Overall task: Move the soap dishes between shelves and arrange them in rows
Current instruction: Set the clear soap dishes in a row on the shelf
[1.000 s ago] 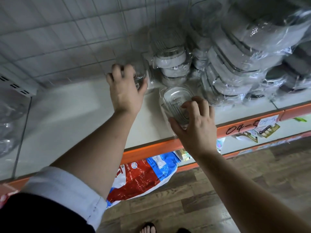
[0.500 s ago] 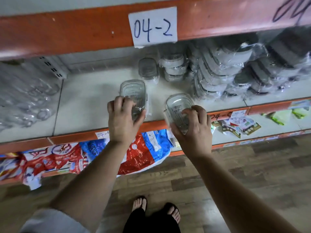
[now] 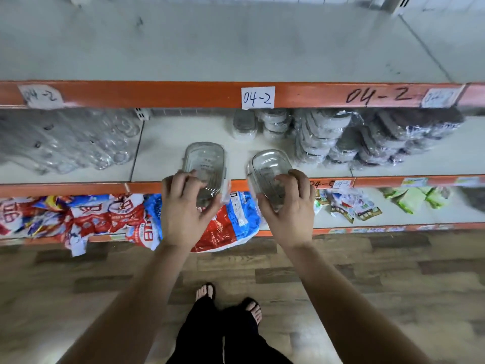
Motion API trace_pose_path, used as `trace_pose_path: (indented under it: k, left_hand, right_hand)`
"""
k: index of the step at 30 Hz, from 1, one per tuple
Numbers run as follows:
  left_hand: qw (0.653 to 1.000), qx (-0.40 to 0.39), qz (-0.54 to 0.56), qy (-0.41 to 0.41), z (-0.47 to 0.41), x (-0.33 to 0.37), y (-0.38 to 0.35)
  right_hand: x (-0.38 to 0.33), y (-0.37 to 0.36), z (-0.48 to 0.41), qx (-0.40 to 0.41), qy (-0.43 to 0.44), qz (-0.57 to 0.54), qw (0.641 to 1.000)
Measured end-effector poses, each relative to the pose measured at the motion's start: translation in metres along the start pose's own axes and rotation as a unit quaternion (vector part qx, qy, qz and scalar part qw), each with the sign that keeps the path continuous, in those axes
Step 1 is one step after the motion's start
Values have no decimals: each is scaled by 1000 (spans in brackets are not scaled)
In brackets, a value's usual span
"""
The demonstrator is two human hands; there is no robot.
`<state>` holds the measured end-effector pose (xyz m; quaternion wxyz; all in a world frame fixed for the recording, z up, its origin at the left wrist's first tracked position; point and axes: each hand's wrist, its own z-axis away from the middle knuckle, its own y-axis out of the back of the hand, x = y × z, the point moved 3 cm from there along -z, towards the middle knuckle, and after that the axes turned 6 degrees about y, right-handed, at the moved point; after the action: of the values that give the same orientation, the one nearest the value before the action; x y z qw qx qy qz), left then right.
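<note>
Head view, looking down a shelving unit with orange front rails. The left hand grips the left soap dish at its near end, fingers curled over the top and thumb pressed to the side. The right hand grips the right soap dish the same way, fingers bent over its near end. Both dishes are clear, oblong and wrapped in film; a darker inner part shows through each (its detail is blurred). The 2 dishes lie side by side, apart, over the front edge of the middle shelf; whether they touch it cannot be told. At the rear of this shelf stands 1 more wrapped dish, beside film-wrapped stacks of dishes to the right. Wrapped clear glassware lies to the left. The upper shelf carries a paper label reading 04-2 on its rail. Printed bags fill the bottom shelf, above a wooden floor.
</note>
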<state>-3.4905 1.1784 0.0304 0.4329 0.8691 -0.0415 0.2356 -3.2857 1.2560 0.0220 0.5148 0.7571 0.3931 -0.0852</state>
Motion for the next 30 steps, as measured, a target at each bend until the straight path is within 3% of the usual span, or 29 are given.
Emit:
trace_pose_path:
  k: [11,17,22,30]
  left_hand:
    - [987,159,18,-25,-21,-20,113]
    - [982,187,-8,-6,-67,-93,168]
    - [985,164,-23,39,-108,-178,212]
    - [995,45,-49,68,-169,-286,261]
  right_hand:
    - [-99,23,-45,83,160,-98,979]
    - [-169,-11,-107,35,184,-90,978]
    - [-231,-54,-150,-22,165,-53,985]
    - [-314,-130,-200,-67,128,-3,990]
